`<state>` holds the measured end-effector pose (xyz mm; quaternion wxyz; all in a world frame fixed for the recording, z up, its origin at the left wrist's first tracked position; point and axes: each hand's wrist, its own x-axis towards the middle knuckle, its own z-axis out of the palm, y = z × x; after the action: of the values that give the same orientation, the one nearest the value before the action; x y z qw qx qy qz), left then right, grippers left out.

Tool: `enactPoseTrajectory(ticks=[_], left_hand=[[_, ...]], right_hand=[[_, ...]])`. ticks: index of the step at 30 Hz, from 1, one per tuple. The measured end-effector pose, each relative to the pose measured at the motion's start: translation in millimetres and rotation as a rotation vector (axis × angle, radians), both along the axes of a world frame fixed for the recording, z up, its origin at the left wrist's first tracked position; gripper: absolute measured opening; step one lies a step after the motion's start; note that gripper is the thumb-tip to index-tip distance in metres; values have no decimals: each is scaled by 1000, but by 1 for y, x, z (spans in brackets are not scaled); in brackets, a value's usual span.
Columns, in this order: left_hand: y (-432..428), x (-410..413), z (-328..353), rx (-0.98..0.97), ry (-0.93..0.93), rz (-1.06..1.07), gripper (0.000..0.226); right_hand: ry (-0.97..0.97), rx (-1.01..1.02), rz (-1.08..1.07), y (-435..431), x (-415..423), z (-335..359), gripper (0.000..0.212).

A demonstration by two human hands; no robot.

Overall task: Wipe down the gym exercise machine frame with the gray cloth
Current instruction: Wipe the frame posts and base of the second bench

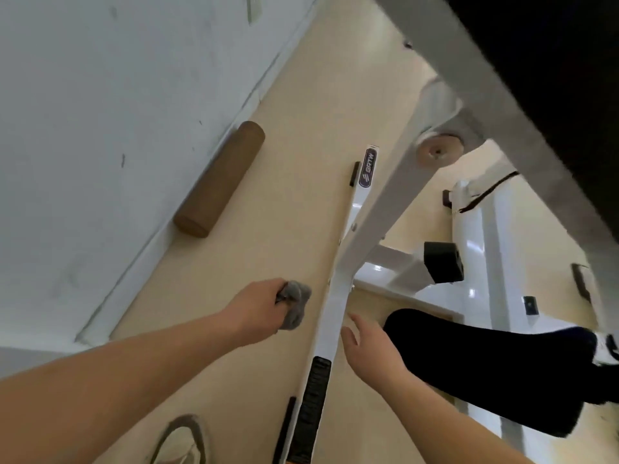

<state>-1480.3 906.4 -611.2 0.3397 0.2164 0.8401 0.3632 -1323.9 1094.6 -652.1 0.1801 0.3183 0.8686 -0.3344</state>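
The white machine frame has a long base rail that runs along the cream floor, with a slanted upright rising from it. My left hand grips a bunched gray cloth just left of the rail, a small gap away from it. On the rail's right side my right hand hovers with fingers relaxed and holds nothing. A black grip pad covers the near end of the rail.
A brown foam roller lies by the white wall at the left. My dark trouser leg is right of the rail. More white frame parts and a black block stand behind. A sandal lies at the bottom.
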Motion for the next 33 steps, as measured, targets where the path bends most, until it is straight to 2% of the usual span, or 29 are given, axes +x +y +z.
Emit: enactPoseTrajectory(ticks=[4,6,8,10,13,15,17,19,21,25,28,33], left_hand=[[17,19,-78,73,61,11,27],[25,39,-124,59,-8,-92,49],[29,68,-163,29,-160,-206,73],[33,92,-190,102,-280,-168,74],[39,100,-206,261,-167,174,50],[45,90,-214,219,-78,254,38],[52,81,-221,134,-46,161,69],[62,73,-227,83,-96,50,99],[71,68,-233,102,-180,3,110],[71,76,-248,113,-230,72,108],[70,82,-250,217,-247,79,105],[86,51,-244,237,-299,-64,92]], right_hand=[[93,75,35,14,-19,-60,56],[143,101,44,19,-31,-81,53],[178,143,52,22,-37,-96,51],[187,189,65,26,-40,-108,51],[159,221,81,30,-41,-121,54],[155,245,73,31,-45,-127,55],[151,281,68,32,-49,-131,55],[153,292,92,33,-52,-133,53],[137,281,149,35,-53,-137,52],[117,298,185,43,-55,-144,52],[105,355,225,46,-60,-153,56],[130,264,219,57,-56,-160,56]])
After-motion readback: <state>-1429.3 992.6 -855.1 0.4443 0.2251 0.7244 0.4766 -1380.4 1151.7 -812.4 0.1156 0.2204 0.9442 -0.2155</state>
